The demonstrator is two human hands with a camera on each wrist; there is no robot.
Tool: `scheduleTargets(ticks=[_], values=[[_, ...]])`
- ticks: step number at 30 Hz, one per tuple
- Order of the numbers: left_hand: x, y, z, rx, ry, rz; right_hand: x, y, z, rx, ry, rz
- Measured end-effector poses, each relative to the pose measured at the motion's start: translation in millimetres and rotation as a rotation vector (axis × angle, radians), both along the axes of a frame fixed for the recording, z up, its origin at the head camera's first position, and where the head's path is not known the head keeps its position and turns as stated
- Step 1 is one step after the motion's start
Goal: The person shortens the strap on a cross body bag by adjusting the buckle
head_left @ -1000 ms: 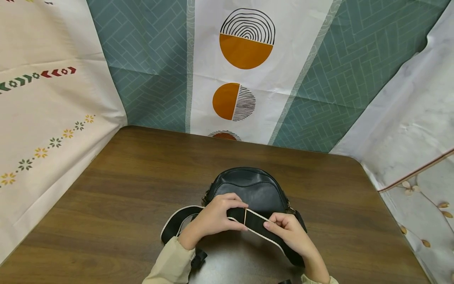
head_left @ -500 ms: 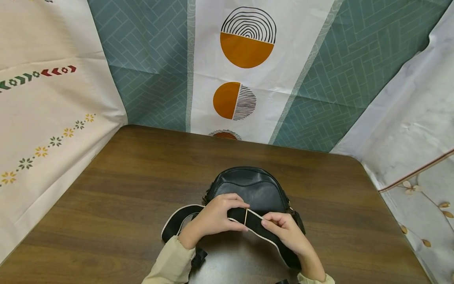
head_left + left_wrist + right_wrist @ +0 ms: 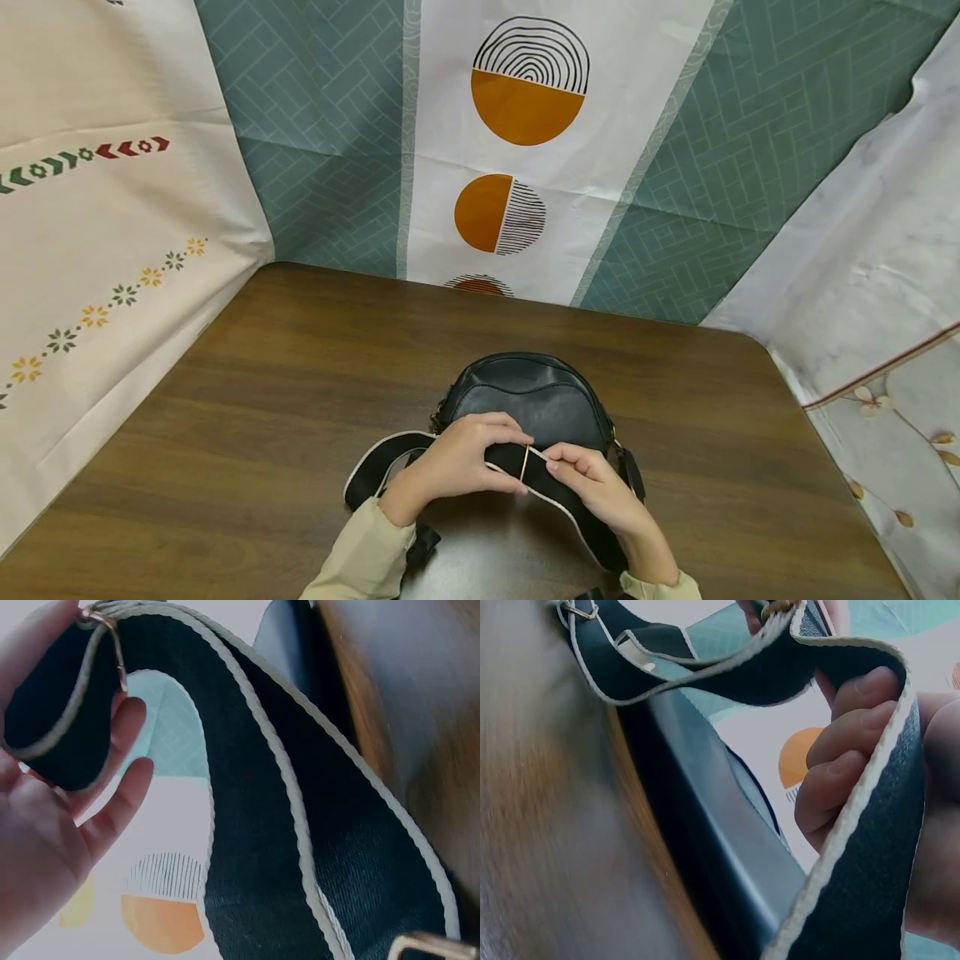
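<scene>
A black strap [image 3: 551, 487] with cream braided edges is raised in front of the black handbag [image 3: 528, 408], which stands on the table. My left hand [image 3: 467, 454] pinches the strap at its gold slider [image 3: 524, 463], thumb at the lower edge and fingers at the upper. Just right of the slider, my right hand [image 3: 600, 487] grips the strap between thumb and curled fingers. In the right wrist view, curled fingers [image 3: 836, 776] lie behind the strap. The left wrist view shows the strap looped through the slider [image 3: 116, 649] beside the left fingers.
More of the strap curves over the brown table [image 3: 300, 375] left of the bag. A small black piece [image 3: 423, 546] lies below the left wrist. A second gold buckle [image 3: 431, 946] shows in the left wrist view. Patterned cloths [image 3: 330, 150] hang around the table.
My right hand has slid left, closer to the slider, and the length of strap between the two hands is shorter. The left hand has barely moved and the bag stays put.
</scene>
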State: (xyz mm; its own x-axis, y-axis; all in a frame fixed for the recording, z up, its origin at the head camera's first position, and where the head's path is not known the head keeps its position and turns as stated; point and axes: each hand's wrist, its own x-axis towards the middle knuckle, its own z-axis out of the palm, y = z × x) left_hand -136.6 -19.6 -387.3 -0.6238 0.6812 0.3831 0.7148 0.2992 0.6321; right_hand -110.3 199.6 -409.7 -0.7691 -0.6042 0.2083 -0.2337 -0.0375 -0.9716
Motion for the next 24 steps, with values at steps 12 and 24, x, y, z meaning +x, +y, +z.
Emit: scheduleTargets(ticks=[12,24], values=[[1.1,3.8,0.8,-0.09,0.209,0.088,0.8,-7.1,4.2,0.054,-0.006,-0.082],[-3.7,-4.7,1.4,-0.04,0.184,0.097,4.3,9.8,6.2,0.099,0.05,-0.114]])
